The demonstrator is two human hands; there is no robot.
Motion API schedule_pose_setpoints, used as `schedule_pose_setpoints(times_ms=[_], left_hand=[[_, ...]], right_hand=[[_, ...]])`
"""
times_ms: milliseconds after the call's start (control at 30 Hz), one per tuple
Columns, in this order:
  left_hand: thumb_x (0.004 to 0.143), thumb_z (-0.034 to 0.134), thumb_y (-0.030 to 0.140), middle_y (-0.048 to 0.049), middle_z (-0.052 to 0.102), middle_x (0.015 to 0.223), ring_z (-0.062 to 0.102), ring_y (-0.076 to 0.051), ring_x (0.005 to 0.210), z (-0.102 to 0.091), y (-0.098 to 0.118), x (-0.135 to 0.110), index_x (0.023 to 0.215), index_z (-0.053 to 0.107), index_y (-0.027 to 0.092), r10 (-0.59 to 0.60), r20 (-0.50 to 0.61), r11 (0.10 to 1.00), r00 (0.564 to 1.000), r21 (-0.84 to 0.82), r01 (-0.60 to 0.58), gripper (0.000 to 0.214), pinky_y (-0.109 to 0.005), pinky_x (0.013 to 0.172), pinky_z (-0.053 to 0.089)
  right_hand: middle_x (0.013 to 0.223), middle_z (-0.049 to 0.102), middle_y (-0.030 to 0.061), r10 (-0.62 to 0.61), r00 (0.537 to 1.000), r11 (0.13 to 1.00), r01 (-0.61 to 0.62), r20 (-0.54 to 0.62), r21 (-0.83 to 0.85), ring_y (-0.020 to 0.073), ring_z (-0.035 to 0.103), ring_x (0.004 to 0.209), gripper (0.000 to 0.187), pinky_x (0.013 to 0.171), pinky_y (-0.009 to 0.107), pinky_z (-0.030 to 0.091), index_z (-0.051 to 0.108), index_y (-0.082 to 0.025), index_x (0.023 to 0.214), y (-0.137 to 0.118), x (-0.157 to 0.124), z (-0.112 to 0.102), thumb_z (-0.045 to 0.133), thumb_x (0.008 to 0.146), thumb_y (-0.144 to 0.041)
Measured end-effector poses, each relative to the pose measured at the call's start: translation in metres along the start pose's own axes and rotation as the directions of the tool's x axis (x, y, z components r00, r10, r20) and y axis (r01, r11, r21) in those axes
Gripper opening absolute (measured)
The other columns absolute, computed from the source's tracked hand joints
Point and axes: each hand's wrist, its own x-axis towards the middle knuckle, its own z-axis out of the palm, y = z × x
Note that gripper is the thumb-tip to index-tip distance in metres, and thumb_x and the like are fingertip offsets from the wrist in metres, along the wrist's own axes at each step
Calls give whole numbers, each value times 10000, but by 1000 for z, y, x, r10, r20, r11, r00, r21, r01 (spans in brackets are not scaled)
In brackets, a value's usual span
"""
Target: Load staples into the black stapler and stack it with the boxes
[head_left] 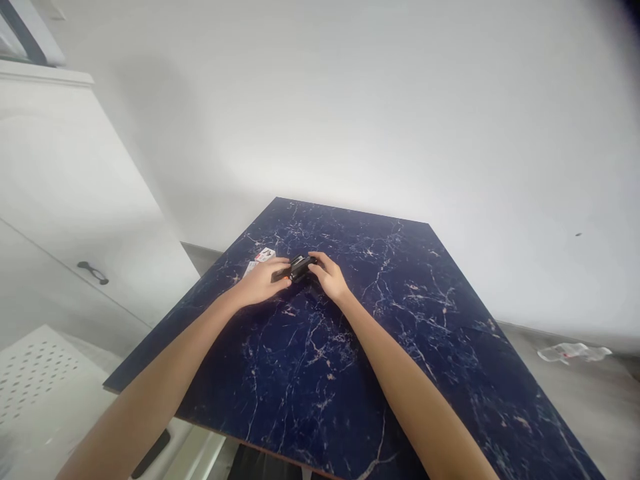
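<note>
Between my two hands is a small black device [301, 268] with a glossy, ridged surface; its exact kind is too small to make out. My left hand [263, 283] grips its left end, thumb on the near side and fingers on the far side. At the right end, my right hand [330, 278] pinches it with thumb and forefinger. A touch of orange shows by my left thumb. Just beyond my left hand stands a small white box [265, 254] with red and black print. Another white piece [251, 267] is partly covered by that hand.
The dark blue marble-patterned table [320, 360] stands close to a white wall [350, 100]. A white cabinet [75, 200] with a dark handle [93, 273] is at the left. Below it is a white perforated surface [40, 373]. Clear plastic bottles [574, 353] lie on the floor at right.
</note>
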Motion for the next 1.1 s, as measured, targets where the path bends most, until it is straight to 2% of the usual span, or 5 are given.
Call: schedule_pose_setpoints(times_ms=[167,367,667,867,1100], left_hand=[[1014,460,441,-59,731,1160,697,-283,969,-20,-14,-2,1339,628,305,-36,55,996,998,81,31,391,-395,871,538],[1022,418,379,-88,750,1039,701,-294,935,-32,-44,-2,1333,668,286,-83,-58,965,995,244,94,410,-405,886,516],[981,457,377,-97,723,1072,644,-301,1096,-20,-76,-5,1356,667,295,-250,-207,953,946,120,278,438,-483,1003,491],[942,514,408,-38,747,1217,689,-285,1125,-21,-88,1,1300,709,289,-367,-119,923,923,-167,345,425,-440,1027,504],[903,606,429,-11,724,1274,696,-286,1151,-24,-93,1,1244,743,321,-405,-106,896,908,-243,371,383,-410,1019,527]], right_hand=[[1356,645,46,-116,988,992,109,105,67,219,651,1157,676,982,373,557,536,-270,1420,1,23,18,660,762,-180],[1198,702,37,-158,981,986,151,114,69,196,674,1092,542,1003,379,541,626,-245,1302,5,45,31,602,774,-128],[984,748,28,-107,983,994,102,147,42,192,707,895,406,895,370,553,667,-235,1247,9,44,33,702,843,-236],[988,778,20,-66,984,997,58,165,54,193,739,899,309,893,366,568,719,-263,1137,13,44,30,748,829,-257],[979,770,56,-22,995,999,26,93,-45,209,729,850,239,852,387,571,726,-227,1083,33,40,-5,693,850,-269]])
